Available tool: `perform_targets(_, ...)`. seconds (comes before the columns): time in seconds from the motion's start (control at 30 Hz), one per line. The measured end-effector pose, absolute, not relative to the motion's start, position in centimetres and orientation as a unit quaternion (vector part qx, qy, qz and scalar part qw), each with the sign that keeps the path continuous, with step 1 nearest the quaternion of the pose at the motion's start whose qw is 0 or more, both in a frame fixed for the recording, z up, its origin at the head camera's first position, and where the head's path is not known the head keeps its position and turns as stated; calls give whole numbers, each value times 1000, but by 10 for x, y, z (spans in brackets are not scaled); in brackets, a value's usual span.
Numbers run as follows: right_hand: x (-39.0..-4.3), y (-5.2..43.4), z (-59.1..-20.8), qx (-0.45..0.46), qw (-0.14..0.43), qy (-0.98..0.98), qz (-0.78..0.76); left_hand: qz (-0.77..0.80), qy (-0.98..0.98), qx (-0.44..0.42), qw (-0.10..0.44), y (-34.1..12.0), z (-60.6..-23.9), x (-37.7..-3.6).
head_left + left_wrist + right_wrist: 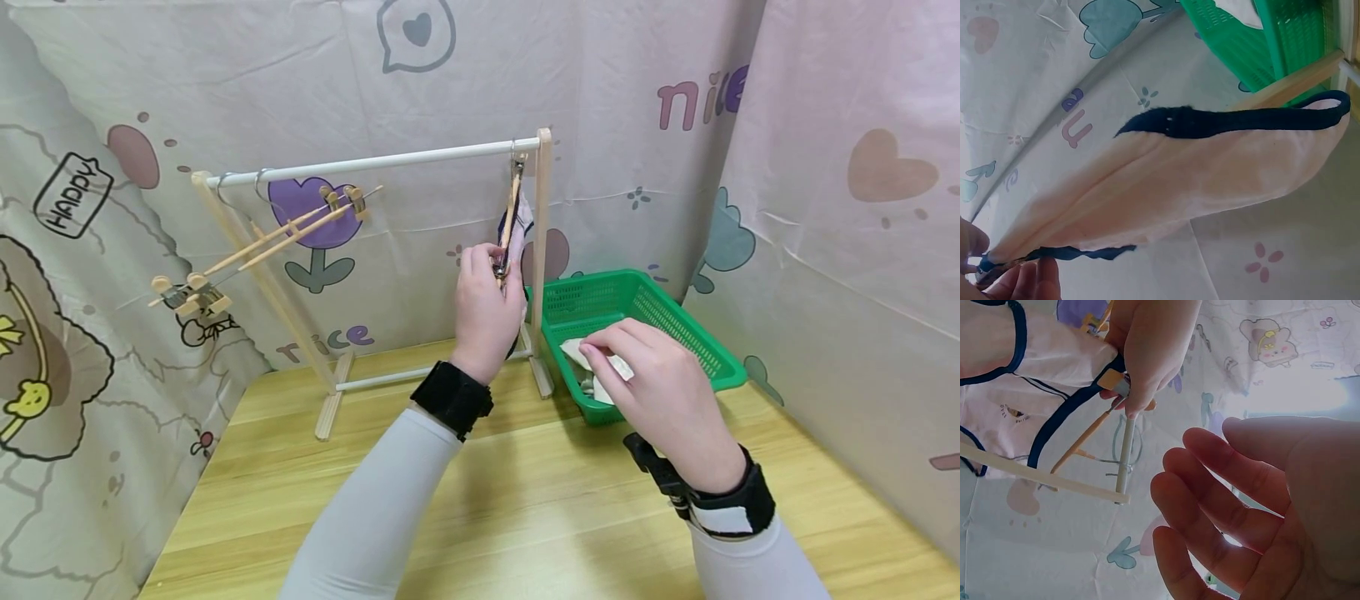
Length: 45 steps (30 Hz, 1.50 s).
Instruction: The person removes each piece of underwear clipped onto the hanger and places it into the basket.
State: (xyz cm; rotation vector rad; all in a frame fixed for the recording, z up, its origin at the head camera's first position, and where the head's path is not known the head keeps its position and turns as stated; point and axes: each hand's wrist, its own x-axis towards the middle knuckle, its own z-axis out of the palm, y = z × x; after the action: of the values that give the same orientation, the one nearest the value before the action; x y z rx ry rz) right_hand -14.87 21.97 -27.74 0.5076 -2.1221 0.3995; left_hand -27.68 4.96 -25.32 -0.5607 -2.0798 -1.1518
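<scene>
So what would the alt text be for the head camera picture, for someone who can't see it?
A person's left hand pinches a clip of a wooden hanger that carries a pale, navy-trimmed garment on a small drying rack. Their right hand, fingers relaxed, hovers over a green basket of laundry. Two empty clip hangers hang at the rack's left end.

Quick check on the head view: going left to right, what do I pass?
Empty wooden clip hangers → left hand pinching a clip on the hanger with the garment → right hand → green basket.

Head above; wrists close, upward.
</scene>
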Motion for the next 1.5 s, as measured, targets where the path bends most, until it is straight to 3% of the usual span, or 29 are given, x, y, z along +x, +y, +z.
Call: perform_targets(1.5,-153,218,-281,213,442,-856,161,-481,-766,-203,376,11,-246,-292)
